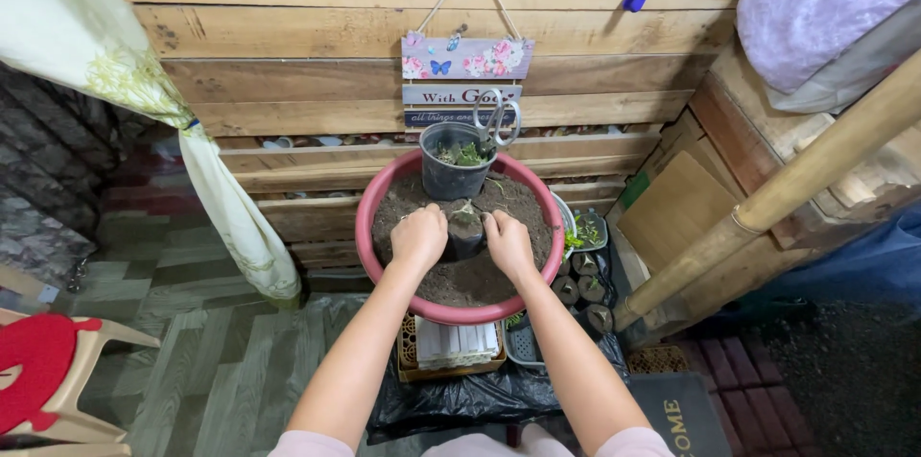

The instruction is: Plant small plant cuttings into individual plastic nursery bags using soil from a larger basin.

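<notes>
- Small black seedling bag [465, 230], stands upright in the soil [499, 203] near the middle of the pink basin [384, 190], long axis vertical, a tiny green sprout at the top.
- Pink basin: round, wide, filled with dark soil, raised on a slatted crate [451, 347] over black plastic sheeting [460, 399]; largest thing in reach, straight ahead of both arms.
- Black plastic pot [451, 162]: rests on the far rim of the basin, beyond the bag, holds small green plants; scissors [497, 121] lean at its right edge, handles up.
- Left hand [419, 236]: curled against the left side of the bag, knuckles up, fingers folded down toward the soil; touches the bag, though cannot tell whether the fingertips pinch it or only press soil against it.
- Right hand [507, 241]: mirrors the other on the right side of the bag, fingers bent inward, likewise in contact; closure of the grip hidden under the knuckles.
- Key relation: bag lies directly between the 2 hands, flanked left and right along a line across the basin; neither hand clearly nearer, both equally close, wrists toward the body and bag just ahead of them.
- Further filled bags [580, 286]: cluster of small dark ones on the floor to the right of the basin, beside a small tray of seedlings [587, 232], well clear of the hands.
</notes>
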